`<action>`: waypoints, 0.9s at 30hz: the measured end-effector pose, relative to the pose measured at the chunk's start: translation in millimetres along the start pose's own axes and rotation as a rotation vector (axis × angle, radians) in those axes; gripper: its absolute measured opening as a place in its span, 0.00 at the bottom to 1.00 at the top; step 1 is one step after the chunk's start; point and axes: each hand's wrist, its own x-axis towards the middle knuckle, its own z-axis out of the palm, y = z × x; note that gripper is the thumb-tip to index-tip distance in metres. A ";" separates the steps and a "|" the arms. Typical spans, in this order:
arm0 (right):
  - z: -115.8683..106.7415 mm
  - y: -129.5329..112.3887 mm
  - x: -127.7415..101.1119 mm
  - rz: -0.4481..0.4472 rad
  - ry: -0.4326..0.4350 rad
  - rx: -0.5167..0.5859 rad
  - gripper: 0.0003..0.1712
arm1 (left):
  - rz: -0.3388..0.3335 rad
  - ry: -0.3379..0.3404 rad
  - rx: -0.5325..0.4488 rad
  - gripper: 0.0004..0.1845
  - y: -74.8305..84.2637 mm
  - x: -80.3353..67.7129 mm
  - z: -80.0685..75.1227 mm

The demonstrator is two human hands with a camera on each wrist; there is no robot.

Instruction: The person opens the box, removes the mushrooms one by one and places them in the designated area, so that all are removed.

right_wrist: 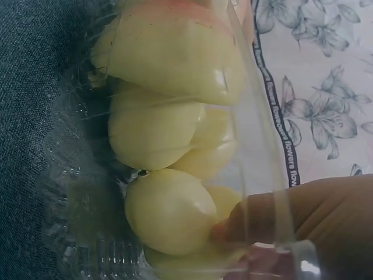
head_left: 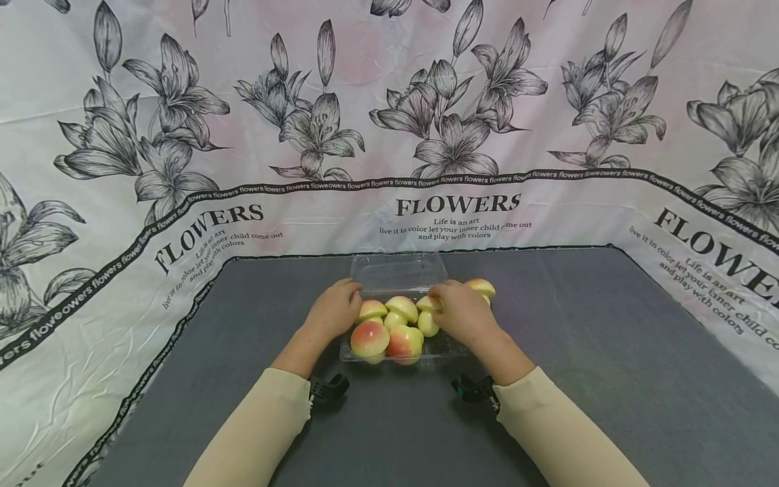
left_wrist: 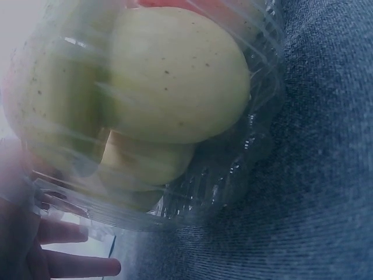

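Prob. steadying clear plastic clamshell box [head_left: 447,348] of round red-blushed yellow-green fruit [head_left: 370,338], ctr frame, clear lid [head_left: 398,272] up | L grip [head_left: 335,309] at left edge, R grip [head_left: 467,314] at right-end fruit; clamped/apart: can't tell | prob. needing even 2-hand hold next

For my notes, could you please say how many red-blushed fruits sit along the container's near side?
2: the left fruit at the left corner of the clear container, the right fruit beside it. Others may be hidden.
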 end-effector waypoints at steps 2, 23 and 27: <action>-0.6 0.0 -0.2 0.000 -0.004 -0.003 0.18 | 0.001 -0.002 0.003 0.23 0.3 -0.3 0.0; -24.3 -3.7 -5.1 -0.065 0.118 0.042 0.22 | 0.026 0.007 0.004 0.23 2.3 -3.2 -3.6; -31.5 -1.9 -6.2 -0.047 0.116 0.068 0.23 | 0.024 0.004 0.007 0.23 2.6 -3.2 -3.8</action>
